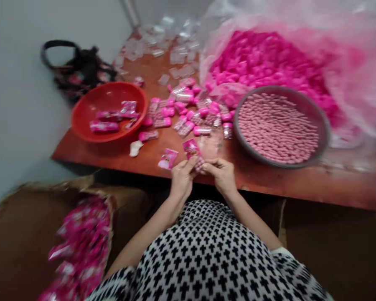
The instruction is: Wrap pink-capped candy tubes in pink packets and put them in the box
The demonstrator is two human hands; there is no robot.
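Nearest, the person's garment (213, 255), white with black crosses, fills the bottom. To its left and below the bench (344, 184), a brown carton (19, 234) contains many shiny pink packets (84, 238).

Both hands meet at the front edge of the bench, around its middle. The left hand (183, 175) is closed, its thumb and finger pinching a pink printed wrapper (191, 147) together with a small clear bottle (199, 164) of pink balls. The right hand (222, 173) pinches this same bottle from the other side; how far the bottle is inside the wrapper, I cannot tell.

Just beside the left hand, a loose pink wrapper (168, 159) lies close to the front edge, and further left there is a crumpled white piece (135, 148). Near the front left corner stands a red bowl (113, 90) with a few wrapped pieces (104, 126) in it. Toward the right, a grey basin (324, 125) is filled with pink beads (278, 129).

Between bowl and basin, many pink-capped bottles (184, 96) lie scattered. Farther away, clear small containers (178, 54) are spread near the left edge, a dark handbag (87, 69) sits behind the bowl, and beyond the basin an open plastic bag (357, 79) holds bright pink pieces (263, 58).
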